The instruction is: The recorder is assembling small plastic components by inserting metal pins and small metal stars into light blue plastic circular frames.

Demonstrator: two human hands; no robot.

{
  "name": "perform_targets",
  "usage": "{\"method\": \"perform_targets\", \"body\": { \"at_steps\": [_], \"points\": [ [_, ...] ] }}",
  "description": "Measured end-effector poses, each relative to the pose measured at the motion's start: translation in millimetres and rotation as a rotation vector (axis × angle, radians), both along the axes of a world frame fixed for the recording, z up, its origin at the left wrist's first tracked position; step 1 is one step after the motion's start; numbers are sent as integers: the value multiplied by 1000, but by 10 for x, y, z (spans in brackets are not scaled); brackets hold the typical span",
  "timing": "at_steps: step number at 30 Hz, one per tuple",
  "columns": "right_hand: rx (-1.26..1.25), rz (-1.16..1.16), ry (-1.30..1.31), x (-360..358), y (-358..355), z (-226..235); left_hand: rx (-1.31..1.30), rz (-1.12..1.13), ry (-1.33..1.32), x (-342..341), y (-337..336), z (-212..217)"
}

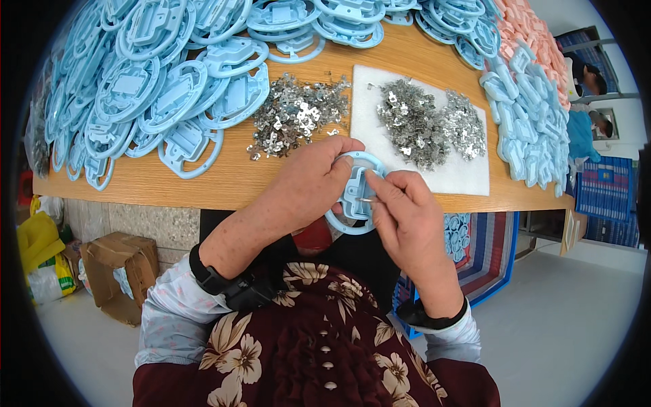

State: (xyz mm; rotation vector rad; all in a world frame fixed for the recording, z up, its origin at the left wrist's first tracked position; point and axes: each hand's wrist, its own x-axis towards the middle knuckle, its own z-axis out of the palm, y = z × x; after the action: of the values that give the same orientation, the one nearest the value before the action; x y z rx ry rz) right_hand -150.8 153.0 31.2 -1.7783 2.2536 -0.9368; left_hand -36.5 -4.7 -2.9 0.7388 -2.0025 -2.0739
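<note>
My left hand (pixel 298 180) is closed on the rim of a light blue oval plastic ring part (pixel 337 222), held tilted just off the table's near edge. A rectangular recessed housing sits inside its ring. My right hand (pixel 415 220) pinches over the right side of that housing, with a small shiny metal piece (pixel 366 199) showing at its fingertips. The exact shape of the piece is hidden by the fingers. Beyond my hands lie a heap of small silvery metal clips (pixel 298 112) on the wood and two more metal heaps (pixel 410 122) on a white foam sheet (pixel 365 88).
Blue ring parts (pixel 129 88) are piled across the left and back of the wooden table (pixel 196 193). Blue plastic pieces (pixel 525 122) and pink ones (pixel 536 41) fill its right side. Below stand a blue-edged crate (pixel 498 271) and an open cardboard box (pixel 119 275).
</note>
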Motion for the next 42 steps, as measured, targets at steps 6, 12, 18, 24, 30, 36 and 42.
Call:
{"method": "perform_targets", "body": {
  "at_steps": [6, 12, 18, 24, 30, 36, 42],
  "points": [
    [39, 73, 131, 66, -57, 61, 17, -21, -35, 14, -16, 72],
    [-66, -34, -38, -95, 10, 39, 35, -14, -44, 22, -8, 126],
    [120, -77, 190, -111, 89, 103, 39, -8, -43, 11, -5, 95],
    [138, -36, 265, -102, 71, 116, 27, 10, 10, 9, 6, 36],
    [141, -37, 327, -79, 9, 165, 97, -22, -30, 2, -5, 105],
    [211, -33, 374, -67, -10, 238, 139, -46, -13, 25, -25, 68],
    [178, -1, 427, -100, -47, 256, -57, -101, -13, 57, -68, 85]
  ]
}}
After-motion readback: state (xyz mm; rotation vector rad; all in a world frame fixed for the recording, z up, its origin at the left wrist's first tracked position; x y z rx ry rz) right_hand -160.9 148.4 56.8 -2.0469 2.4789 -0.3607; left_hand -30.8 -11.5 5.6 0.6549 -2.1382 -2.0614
